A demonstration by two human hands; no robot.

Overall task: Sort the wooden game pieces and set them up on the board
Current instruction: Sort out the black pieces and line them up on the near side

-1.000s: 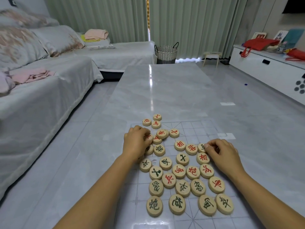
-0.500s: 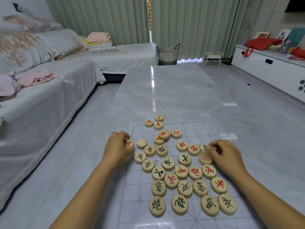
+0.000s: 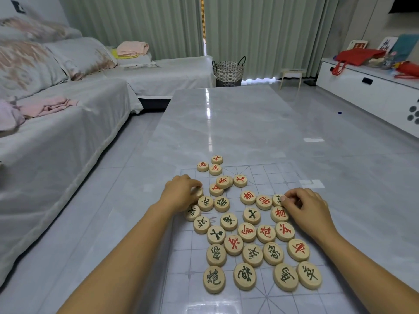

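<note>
Resting on the glossy gridded board (image 3: pixel 283 175), a round wooden disc (image 3: pixel 199 191) is pinched by the left hand (image 3: pixel 181 194), another by the right hand (image 3: pixel 308 209).

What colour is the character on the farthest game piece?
Red on the farthest piece, head view.

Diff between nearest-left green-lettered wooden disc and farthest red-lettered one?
Ink: nearest-left round wooden disc has a green character, farthest round wooden disc a red one. Place: green disc on the clear gridded board; red disc on the grey marble table past its far edge. Both flat, face up.
</note>
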